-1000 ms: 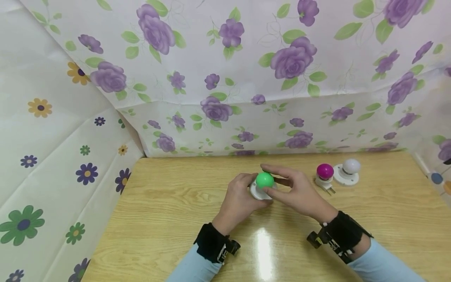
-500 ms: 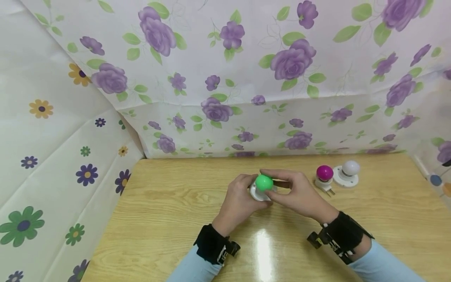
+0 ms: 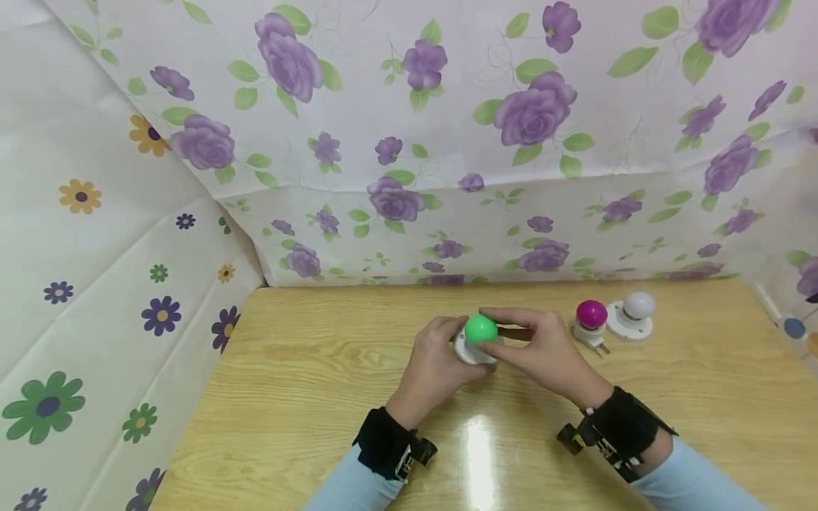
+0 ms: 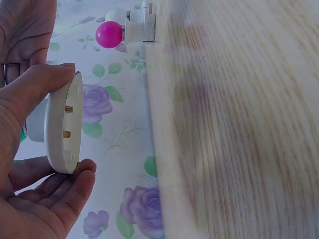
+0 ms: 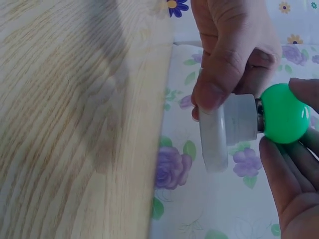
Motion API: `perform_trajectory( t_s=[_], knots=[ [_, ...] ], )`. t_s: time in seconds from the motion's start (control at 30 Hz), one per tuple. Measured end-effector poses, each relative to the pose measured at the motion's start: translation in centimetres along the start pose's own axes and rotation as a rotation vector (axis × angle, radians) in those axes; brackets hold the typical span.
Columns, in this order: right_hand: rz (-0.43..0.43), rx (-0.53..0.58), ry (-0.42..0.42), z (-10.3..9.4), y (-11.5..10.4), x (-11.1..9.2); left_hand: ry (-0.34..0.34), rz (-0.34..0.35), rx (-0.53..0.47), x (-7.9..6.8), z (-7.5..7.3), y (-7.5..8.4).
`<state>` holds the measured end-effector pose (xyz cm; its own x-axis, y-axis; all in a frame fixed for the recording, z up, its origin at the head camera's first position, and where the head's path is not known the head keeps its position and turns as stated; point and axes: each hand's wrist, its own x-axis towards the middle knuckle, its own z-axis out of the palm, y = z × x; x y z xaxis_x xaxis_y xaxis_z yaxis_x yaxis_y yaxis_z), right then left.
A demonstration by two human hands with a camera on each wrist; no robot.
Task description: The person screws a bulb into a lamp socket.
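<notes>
My left hand (image 3: 434, 365) grips a round white lamp holder (image 4: 64, 124) by its rim, raised off the table. Two brass screws show inside the holder's hollow underside in the left wrist view. A green light bulb (image 5: 285, 113) sits at the holder's socket, with a narrow band of its metal base visible between them. My right hand (image 3: 543, 351) pinches the green bulb between thumb and fingers. In the right wrist view the left thumb presses on the holder's flange.
A magenta bulb (image 3: 591, 314) in a white plug-in socket (image 3: 589, 333) stands at the back right of the wooden table (image 3: 307, 397). Beside it is a white bulb (image 3: 639, 305) in a round white holder (image 3: 629, 328). Flowered sheeting (image 3: 358, 234) rises behind the table.
Both hands stay in nearly the same place around the holder and green bulb. The right fingers have shifted slightly on the bulb. The whole head view has moved a little.
</notes>
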<state>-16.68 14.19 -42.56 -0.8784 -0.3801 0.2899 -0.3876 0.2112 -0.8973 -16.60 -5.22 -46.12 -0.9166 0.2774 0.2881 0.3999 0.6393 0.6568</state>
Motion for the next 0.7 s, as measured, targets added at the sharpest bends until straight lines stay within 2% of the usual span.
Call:
perform_trajectory(
  t_s=[0.17, 0.3, 0.43, 0.57, 0.7],
  knots=[
    [0.025, 0.018, 0.056, 0.1, -1.6, -0.1, 0.005, 0.014, -0.014, 0.0, 0.0, 0.0],
    [0.013, 0.008, 0.054, -0.2, -2.2, 0.0, -0.001, 0.009, -0.021, 0.0, 0.0, 0.0],
    [-0.03, -0.019, -0.011, -0.7, -2.4, 0.2, 0.0, 0.002, -0.027, 0.0, -0.1, -0.1],
    [-0.078, -0.037, -0.109, -1.0, -2.5, 0.5, 0.003, 0.013, -0.041, 0.1, 0.0, -0.2],
    [-0.076, -0.047, -0.179, -1.3, -2.5, 0.7, 0.002, 0.025, -0.044, 0.1, 0.0, -0.3]
  ],
)
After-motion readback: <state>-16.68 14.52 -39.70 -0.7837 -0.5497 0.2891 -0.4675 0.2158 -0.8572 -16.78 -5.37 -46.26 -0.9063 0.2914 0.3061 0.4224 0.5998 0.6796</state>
